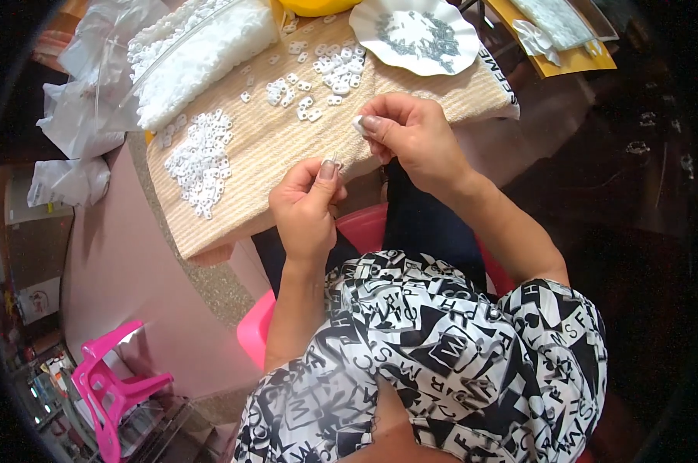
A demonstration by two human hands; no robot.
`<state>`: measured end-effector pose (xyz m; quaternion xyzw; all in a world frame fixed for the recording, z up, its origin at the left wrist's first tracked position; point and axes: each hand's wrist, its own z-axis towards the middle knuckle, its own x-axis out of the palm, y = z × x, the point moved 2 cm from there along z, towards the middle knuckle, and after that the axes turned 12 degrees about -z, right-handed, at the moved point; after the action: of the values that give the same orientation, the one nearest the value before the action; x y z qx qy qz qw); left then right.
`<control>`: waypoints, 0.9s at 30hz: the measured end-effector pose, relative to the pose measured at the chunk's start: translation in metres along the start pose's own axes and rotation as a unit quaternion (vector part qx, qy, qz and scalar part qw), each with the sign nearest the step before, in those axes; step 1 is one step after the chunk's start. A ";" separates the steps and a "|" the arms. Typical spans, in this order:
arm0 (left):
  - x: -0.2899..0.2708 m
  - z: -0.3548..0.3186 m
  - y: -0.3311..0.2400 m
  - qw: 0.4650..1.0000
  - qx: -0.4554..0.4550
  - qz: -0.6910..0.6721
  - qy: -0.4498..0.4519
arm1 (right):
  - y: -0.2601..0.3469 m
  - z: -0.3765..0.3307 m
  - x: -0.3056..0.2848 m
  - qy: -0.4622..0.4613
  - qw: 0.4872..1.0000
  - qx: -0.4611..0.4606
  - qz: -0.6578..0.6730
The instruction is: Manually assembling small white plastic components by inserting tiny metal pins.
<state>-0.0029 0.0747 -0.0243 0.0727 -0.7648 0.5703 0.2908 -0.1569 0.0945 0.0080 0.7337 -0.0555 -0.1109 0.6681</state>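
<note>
Two hands work close together: right hand (411, 131) pinches a small white piece (358, 123), just up-right of left hand (306, 204) pinching a thin metal pin (333, 160), upright.

Small white plastic piece (358, 123) pinched at fingertips, thin metal pin (331, 160) upright

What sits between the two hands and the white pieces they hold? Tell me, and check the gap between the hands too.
Nothing visible. The right hand pinches a small white piece directly; the left hand pinches a thin metal part. Only the beige cloth shows behind the gap between them.
</note>
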 end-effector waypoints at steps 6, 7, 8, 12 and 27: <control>0.003 0.001 -0.003 0.994 -0.026 -0.099 0.035 | 0.001 0.001 -0.002 0.035 0.998 -0.016 -0.051; 0.002 0.001 -0.004 0.994 -0.026 -0.100 0.031 | 0.006 0.001 -0.002 0.034 0.996 -0.055 -0.068; 0.002 0.000 -0.006 0.993 -0.030 -0.106 0.038 | 0.008 0.000 -0.004 0.048 0.993 -0.051 -0.093; 0.005 -0.003 -0.009 0.991 -0.030 -0.121 0.055 | 0.011 -0.002 -0.004 0.056 0.986 -0.070 -0.142; 0.013 -0.016 -0.021 0.995 -0.014 -0.051 0.084 | 0.024 -0.011 -0.003 0.136 0.966 -0.169 -0.138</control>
<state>0.0013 0.0851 0.0032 0.0589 -0.7407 0.5482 0.3838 -0.1552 0.1032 0.0331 0.6186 0.1571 -0.1088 0.7621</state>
